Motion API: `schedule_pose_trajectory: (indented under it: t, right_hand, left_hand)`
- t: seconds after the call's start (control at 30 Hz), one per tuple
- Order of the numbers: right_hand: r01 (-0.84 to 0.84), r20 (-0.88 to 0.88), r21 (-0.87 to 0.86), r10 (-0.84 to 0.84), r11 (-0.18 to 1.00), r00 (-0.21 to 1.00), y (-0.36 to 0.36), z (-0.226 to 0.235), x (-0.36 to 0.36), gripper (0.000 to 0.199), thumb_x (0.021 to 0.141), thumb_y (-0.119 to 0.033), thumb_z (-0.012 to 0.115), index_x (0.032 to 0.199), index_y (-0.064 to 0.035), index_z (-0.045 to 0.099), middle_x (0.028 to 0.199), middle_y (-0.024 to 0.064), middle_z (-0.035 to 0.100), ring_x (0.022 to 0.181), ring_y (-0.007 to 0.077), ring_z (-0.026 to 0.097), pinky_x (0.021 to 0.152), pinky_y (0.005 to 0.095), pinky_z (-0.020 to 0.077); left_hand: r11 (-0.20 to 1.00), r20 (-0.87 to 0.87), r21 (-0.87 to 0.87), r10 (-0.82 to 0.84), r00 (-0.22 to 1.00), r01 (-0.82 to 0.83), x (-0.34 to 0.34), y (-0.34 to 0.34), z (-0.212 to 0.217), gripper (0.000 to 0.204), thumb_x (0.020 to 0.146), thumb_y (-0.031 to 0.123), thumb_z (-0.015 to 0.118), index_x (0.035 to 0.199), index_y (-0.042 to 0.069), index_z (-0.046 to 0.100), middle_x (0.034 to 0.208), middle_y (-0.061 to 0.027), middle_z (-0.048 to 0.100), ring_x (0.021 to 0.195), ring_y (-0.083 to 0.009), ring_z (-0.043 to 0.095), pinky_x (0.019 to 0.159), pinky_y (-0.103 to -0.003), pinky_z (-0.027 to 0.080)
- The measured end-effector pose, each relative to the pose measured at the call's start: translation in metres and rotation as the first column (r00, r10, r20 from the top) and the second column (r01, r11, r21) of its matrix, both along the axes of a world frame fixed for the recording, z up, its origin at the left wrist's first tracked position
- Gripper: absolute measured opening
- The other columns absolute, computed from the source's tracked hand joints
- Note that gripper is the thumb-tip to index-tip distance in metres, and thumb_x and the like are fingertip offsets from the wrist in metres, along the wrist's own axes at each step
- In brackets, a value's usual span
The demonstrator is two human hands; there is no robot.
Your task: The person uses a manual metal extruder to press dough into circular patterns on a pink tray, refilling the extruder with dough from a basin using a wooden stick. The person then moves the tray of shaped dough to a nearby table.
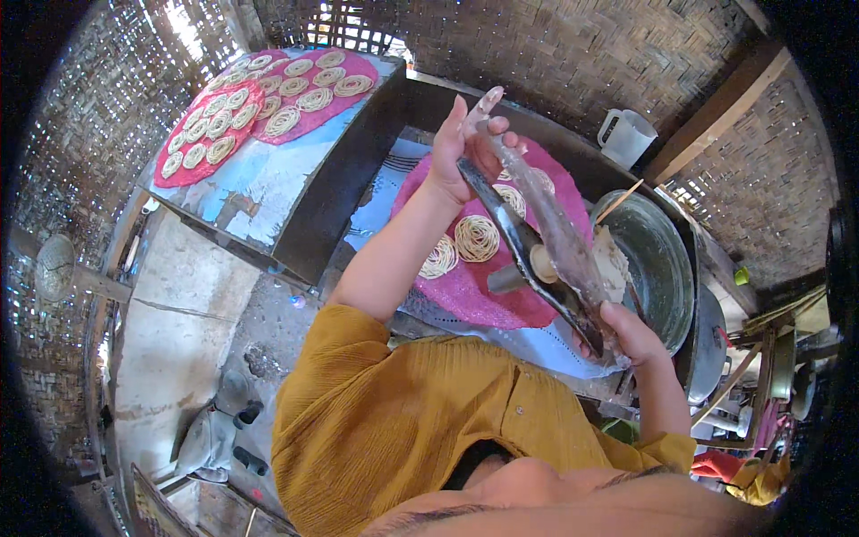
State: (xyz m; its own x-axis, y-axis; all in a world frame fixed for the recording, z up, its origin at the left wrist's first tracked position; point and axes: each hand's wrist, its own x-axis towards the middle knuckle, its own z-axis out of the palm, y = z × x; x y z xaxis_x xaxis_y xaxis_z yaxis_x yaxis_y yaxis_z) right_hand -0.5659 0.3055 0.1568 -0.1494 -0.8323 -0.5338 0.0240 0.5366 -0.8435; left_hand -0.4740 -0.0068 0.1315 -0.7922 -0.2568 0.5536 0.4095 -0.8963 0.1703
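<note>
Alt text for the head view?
The right hand grips one end of a long dark bar-shaped tool with translucent plastic along it; the left hand is at the other end. Below, pale coiled strands lie on a round pink mat beside a grey metal basin.

The long dark board (516, 238) and the clear plastic (559, 224) hid part of the pink mat (474, 302) and of some noodle coils (477, 238) on it. Fingers of the right hand (639, 335) were partly out of sight, their exact grip unclear. The dough (611, 265) covered a bit of the basin (660, 286). The lower edge cut off the person's head (546, 492), and the clutter (795, 367) at the right rim was too dark to make out.
</note>
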Motion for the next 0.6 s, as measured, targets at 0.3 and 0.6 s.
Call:
schedule_pose_trajectory:
  t: [0.3, 0.6]
  right_hand:
    - [0.015, -0.104, 0.006, -0.014, 1.000, 0.994, 0.016, 0.015, 0.010, 0.052, 0.076, -0.049, 0.052, 0.091, 0.0009, 0.055, 0.072, 0.0055, 0.056, 0.059, 0.0140, 0.053, 0.054, 0.0272, 0.0428]
    - [-0.002, -0.278, -0.095, -0.025, 0.996, 0.960, 0.003, 0.041, 0.032, 0.045, 0.073, -0.038, 0.059, 0.095, 0.0008, 0.057, 0.064, 0.0007, 0.053, 0.056, 0.0083, 0.049, 0.050, 0.0240, 0.0397]
  left_hand:
    - [0.980, 0.147, -0.016, 0.198, 0.969, -0.198, 0.018, 0.020, -0.013, 0.039, 0.081, 0.026, 0.052, 0.119, 0.019, 0.043, 0.065, 0.0027, 0.052, 0.067, -0.0170, 0.055, 0.070, -0.041, 0.045]
    - [0.941, -0.034, -0.106, 0.318, 0.947, -0.320, 0.043, 0.012, 0.039, 0.043, 0.085, 0.024, 0.039, 0.128, 0.015, 0.037, 0.062, 0.0056, 0.047, 0.058, -0.0105, 0.047, 0.070, -0.034, 0.044]
